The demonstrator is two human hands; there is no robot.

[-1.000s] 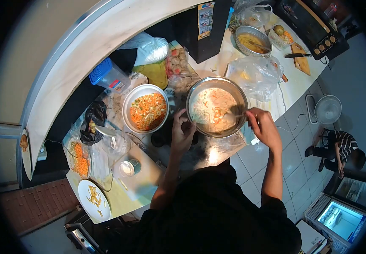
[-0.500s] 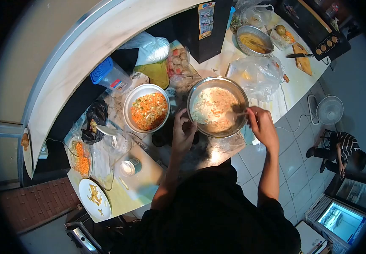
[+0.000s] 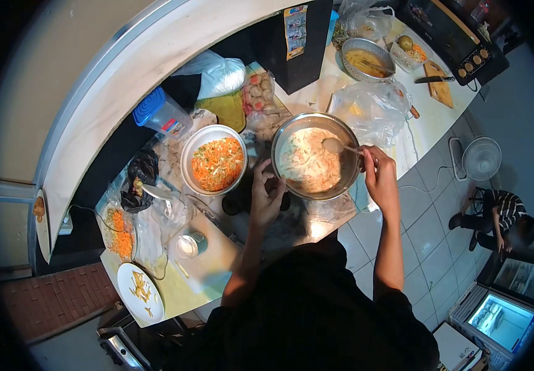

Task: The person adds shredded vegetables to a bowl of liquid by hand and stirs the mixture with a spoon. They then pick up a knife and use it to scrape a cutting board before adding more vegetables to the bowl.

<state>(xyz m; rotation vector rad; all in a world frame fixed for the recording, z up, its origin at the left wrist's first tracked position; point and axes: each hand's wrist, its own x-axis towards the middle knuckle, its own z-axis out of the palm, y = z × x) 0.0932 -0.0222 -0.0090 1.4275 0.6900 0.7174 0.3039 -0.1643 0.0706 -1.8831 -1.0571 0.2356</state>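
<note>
A steel bowl (image 3: 280, 130) holds a creamy mix, white at the left and orange at the right. My right hand (image 3: 379, 171) is closed on the handle of a spoon (image 3: 333, 145), whose round head is over the mix near the bowl's upper right. At the bowl's lower left rim, my left hand (image 3: 268, 196) grips the edge between thumb and fingers. Left of it stands a white bowl (image 3: 187, 170) of shredded orange and white vegetables (image 3: 217, 162).
Around are a clear plastic bag (image 3: 372, 114), a metal pot (image 3: 347, 46), a knife (image 3: 434, 79) on a board, a blue-lidded container (image 3: 166, 114), a jar (image 3: 189, 245) and a white plate (image 3: 132, 303). A seated person (image 3: 505, 216) is at the far right.
The spoon has moved up from the lower right of the mix, and its head now shows clearly. My right hand has shifted slightly up; my left hand stays at the rim.
</note>
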